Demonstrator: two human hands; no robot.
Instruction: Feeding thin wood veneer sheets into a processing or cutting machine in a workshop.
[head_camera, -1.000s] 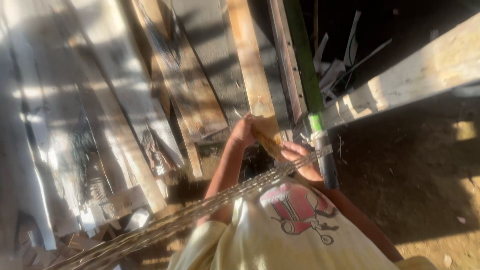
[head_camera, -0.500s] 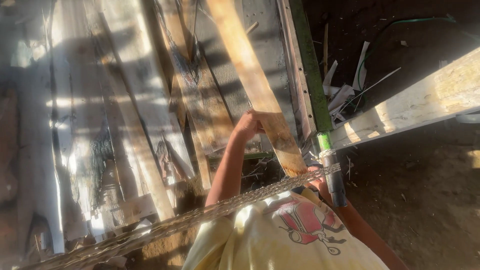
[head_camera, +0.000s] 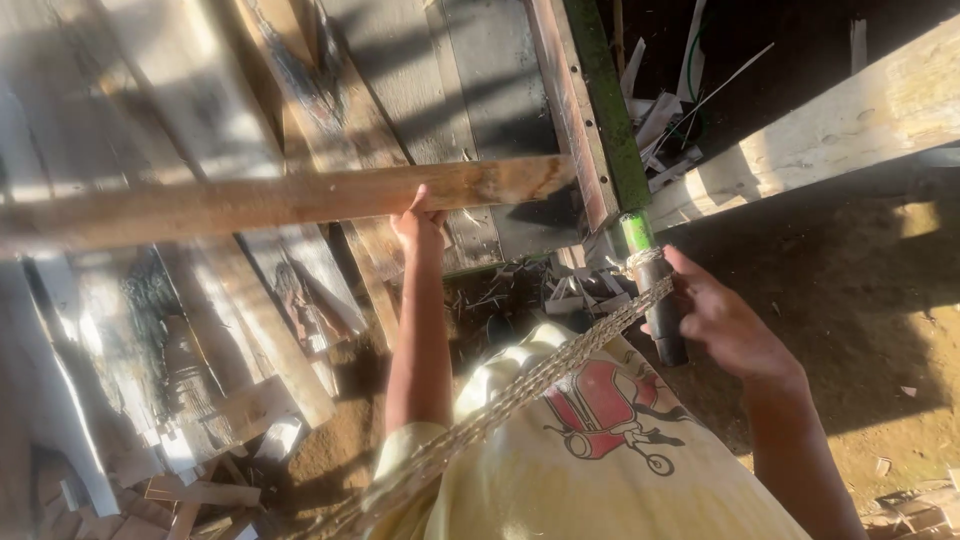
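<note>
The left hand (head_camera: 420, 222) is clenched around a long wooden plank (head_camera: 270, 200), gripping it from below, somewhat short of its right end. The plank lies almost level across the upper half of the view, in front of the leaning boards (head_camera: 330, 100) and grey sheet panels (head_camera: 480, 90) behind it; its left part runs off the frame in sun glare. It looks stiff and dry, rough-sawn, and probably fairly heavy for one hand held so far from its middle, so it is likely to tip; a hold nearer the middle, or a second hand, would steady it. The rough edges may splinter, but the wood will not slip much.

The right hand (head_camera: 725, 325) is wrapped around a dark pole (head_camera: 662, 320) just below the pole's bright green section (head_camera: 637, 235). How tightly the fingers close is hard to judge, since the pole hides their tips. A twisted rope (head_camera: 520, 385) is tied round the pole at the green section and runs down to the lower left, across the person's yellow shirt (head_camera: 560, 470), which carries a red vehicle print (head_camera: 610, 410).

No packages, labels or signs show; the shirt print is the only marking. Pale scraps (head_camera: 670, 110) lie in the shadow at upper right, beside a sunlit beam (head_camera: 830, 130). Below is bare dirt ground (head_camera: 900, 330).
</note>
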